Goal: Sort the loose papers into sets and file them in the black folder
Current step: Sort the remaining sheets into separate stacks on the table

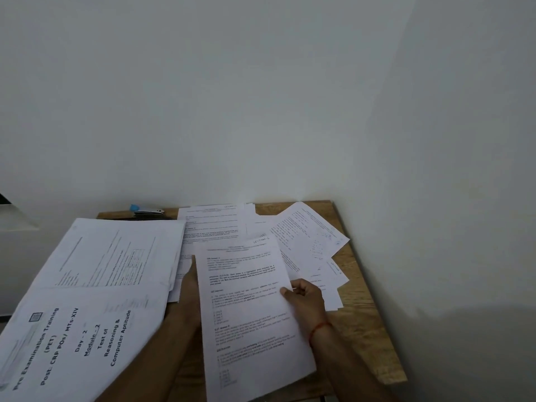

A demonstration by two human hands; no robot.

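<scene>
Nearest, lower left: booklet (72, 343), cover reads "Pre Examination Training (PET)", lying at an angle. Centre: one printed sheet (246, 309) held up off the table (365, 320), tilted, text side facing up. Right hand (304, 300) pinches the sheet's right edge, thumb on top of the page, other fingers curled underneath; red thread (319, 329) round that wrist. Left hand (188, 285) goes in behind the sheet's left edge, fingers hidden by the paper, so can't tell its grip. Just behind the booklet, a bigger printed page (116, 253) overlaps it, also angled. Further back and right: loose papers (307, 242) fanned out flat on the table, overlapping each other, reaching close to the wall (435, 169). Far left corner of the table: blue-and-silver stapler (146, 210) sitting on a dark flat edge (136, 217); can't tell what that edge belongs to.
</scene>
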